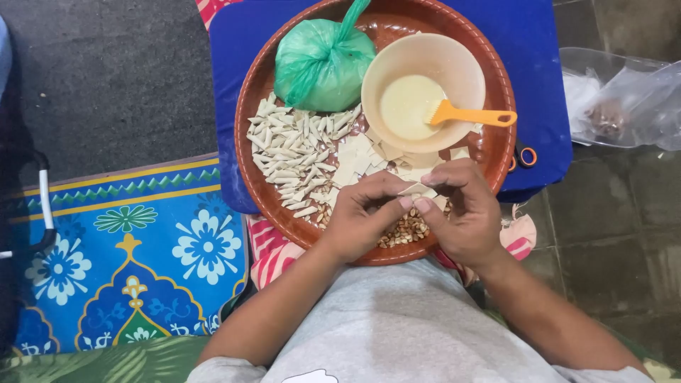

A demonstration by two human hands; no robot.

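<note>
Both hands pinch one pastry square over the near rim of the round brown tray (250,106).

Left hand (358,220) and right hand (461,213) meet above the tray's near edge, fingertips closed narrow on a small pale pastry square (417,189). Beneath them on the tray: peanuts (403,231). Tray centre: loose stack of pastry squares (355,159); left of that, a heap of rolled pastry sticks (291,152). Far side: knotted green bag (323,64) and, to its right, a beige bowl (454,60) of pale paste with an orange brush (472,115).
</note>
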